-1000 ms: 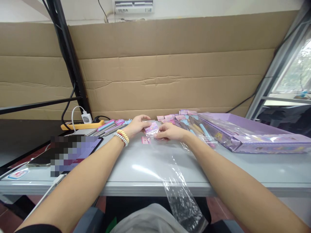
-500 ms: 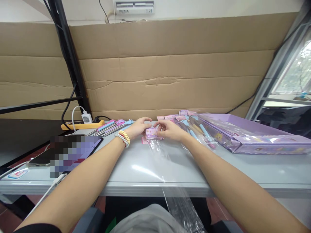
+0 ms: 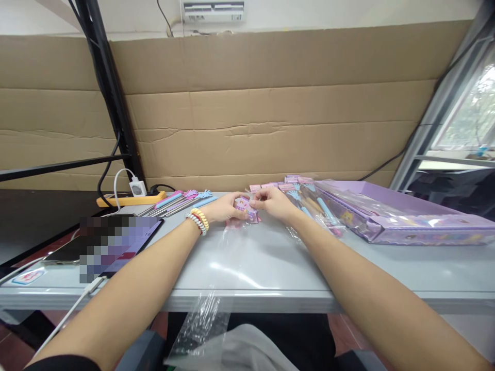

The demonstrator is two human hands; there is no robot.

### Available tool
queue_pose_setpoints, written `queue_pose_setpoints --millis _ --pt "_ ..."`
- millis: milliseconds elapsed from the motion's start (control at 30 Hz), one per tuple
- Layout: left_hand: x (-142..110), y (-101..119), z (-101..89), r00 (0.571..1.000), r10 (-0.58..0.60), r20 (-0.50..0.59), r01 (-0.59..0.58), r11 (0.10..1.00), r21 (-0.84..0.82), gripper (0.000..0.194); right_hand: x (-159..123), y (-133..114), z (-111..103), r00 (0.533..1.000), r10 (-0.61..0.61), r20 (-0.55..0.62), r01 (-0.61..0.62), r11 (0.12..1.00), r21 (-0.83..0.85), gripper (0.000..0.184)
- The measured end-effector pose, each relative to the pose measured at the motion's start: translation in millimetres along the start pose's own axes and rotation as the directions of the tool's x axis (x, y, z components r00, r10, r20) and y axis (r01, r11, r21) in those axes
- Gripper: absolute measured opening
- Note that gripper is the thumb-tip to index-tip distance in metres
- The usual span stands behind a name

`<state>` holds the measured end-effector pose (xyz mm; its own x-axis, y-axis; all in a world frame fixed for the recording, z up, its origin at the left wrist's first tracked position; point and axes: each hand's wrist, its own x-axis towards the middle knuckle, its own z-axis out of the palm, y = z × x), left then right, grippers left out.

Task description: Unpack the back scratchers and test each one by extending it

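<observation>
Both hands meet at the middle of the grey table [image 3: 270, 268]. My left hand [image 3: 223, 208], with bead bracelets on the wrist, pinches a small pink-purple header card [image 3: 245, 207] at the top of a long clear plastic bag [image 3: 216, 278]. My right hand [image 3: 274, 202] grips the same card from the right side. The bag trails from the card toward me and hangs over the table's near edge. A second pink card [image 3: 234, 222] lies flat under the hands.
Several pink and blue hand-shaped sticks [image 3: 181, 199] lie at the left, with bagged ones [image 3: 309, 201] at the right. A purple box [image 3: 390, 219] stands far right. A tablet [image 3: 112, 239], a yellow power strip [image 3: 131, 199] and a cardboard wall [image 3: 270, 113] are also in view.
Both hands have drawn closer together on the card and lifted it slightly. The clear bag has swung from my right side to my left over the table edge.
</observation>
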<state>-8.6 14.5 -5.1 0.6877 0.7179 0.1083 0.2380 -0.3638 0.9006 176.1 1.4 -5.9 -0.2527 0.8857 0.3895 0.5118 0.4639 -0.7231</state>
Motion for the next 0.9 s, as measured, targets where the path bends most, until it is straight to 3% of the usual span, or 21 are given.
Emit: queue_pose_setpoints --millis 100,200,300,400,467,633,900 --pt "2 3 0.3 0.997 0.071 -0.026 -0.072 0.997 -0.026 0.054 4 1 0 0.995 0.022 -0.1 -0.013 0.996 0.09 0.025" --pt "1 7 0.1 0.995 0.097 -0.028 -0.097 0.995 -0.01 0.043 5 0 1 0.994 0.046 -0.1 -0.031 0.989 0.144 0.026" --pt "-3 10 0.3 0.999 0.052 0.006 -0.052 0.998 0.022 0.041 4 0 1 0.996 0.081 0.048 -0.086 0.986 0.139 0.03" --pt "-7 11 1.4 0.999 -0.007 0.031 0.005 0.998 0.066 0.045 1 2 -1 0.965 0.062 0.255 -0.084 0.994 0.076 0.031" --pt "-8 11 1.7 0.999 -0.028 0.015 0.026 0.996 0.083 0.05 -1 4 -3 0.954 0.027 0.299 -0.047 0.997 0.061 0.026" --pt "-5 5 0.5 0.998 -0.049 -0.047 0.055 0.988 0.141 0.059 -1 7 -3 0.963 -0.047 0.264 0.049 0.999 0.0 0.018" --pt "-4 7 2.2 0.997 0.004 -0.073 0.007 0.99 0.143 0.049 3 11 -2 0.994 -0.084 0.073 0.092 0.991 -0.099 0.012"
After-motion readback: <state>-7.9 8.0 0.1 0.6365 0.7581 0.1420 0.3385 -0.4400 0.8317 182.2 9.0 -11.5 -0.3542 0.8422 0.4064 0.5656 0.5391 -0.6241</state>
